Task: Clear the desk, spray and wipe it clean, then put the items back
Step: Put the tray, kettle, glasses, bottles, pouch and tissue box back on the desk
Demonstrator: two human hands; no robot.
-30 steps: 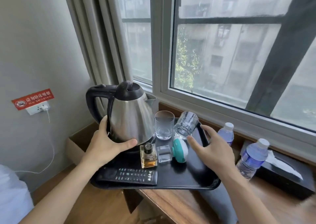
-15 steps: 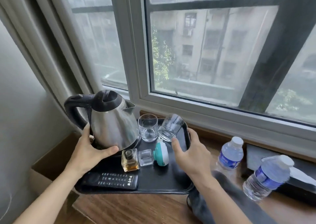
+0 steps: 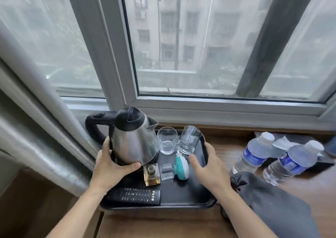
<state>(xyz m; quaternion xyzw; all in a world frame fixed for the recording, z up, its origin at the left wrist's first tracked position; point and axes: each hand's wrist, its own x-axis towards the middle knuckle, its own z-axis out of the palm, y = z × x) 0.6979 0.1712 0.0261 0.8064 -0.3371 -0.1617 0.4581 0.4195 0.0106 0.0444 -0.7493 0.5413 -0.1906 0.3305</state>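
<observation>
Tray (image 3: 190,199), black, sat at the desk's (image 3: 225,147) window edge. Left hand (image 3: 111,167) cupped the steel kettle (image 3: 133,143) at the tray's far left corner; right hand (image 3: 209,167) gripped the tray's right rim, fingers curled over it.

1 head-worn camera looks forward and down, close over a tray (image 3: 206,147) on a desk (image 3: 225,147), facing a window (image 3: 190,37) (wide-angle, edges bowed).
</observation>
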